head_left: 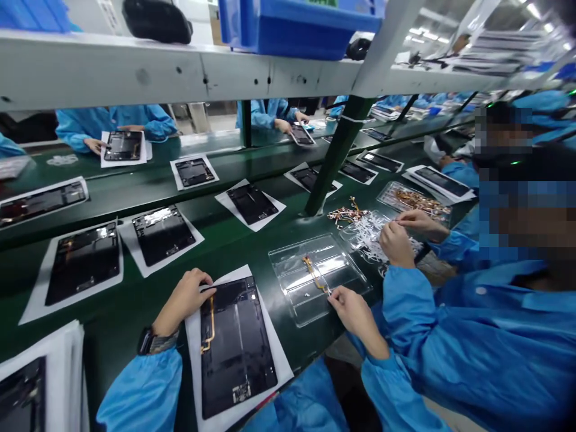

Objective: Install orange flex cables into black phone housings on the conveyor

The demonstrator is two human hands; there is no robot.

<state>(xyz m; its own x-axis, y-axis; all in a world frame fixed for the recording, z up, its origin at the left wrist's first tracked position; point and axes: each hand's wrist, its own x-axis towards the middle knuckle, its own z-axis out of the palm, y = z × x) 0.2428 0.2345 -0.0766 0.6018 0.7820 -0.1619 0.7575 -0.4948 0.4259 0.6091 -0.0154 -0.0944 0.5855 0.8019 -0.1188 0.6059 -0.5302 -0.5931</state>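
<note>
My left hand (185, 299) rests curled on the upper left corner of an open black tablet shell (236, 345), which lies on a white sheet (275, 351) on the green belt. Its fingertips press near a thin gold flex cable (209, 327) lying along the shell's left edge. My right hand (353, 309) pinches the end of another gold flex cable (314, 273) that lies in a clear plastic tray (320, 276) just right of the shell.
More tablet shells on white sheets (162, 234) cover the green conveyor (225, 240). A co-worker's hands (402, 237) at my right pick at white strips beside trays of gold parts (416, 201). Other people in blue sleeves work across the belt. A green post (335, 156) rises mid-belt.
</note>
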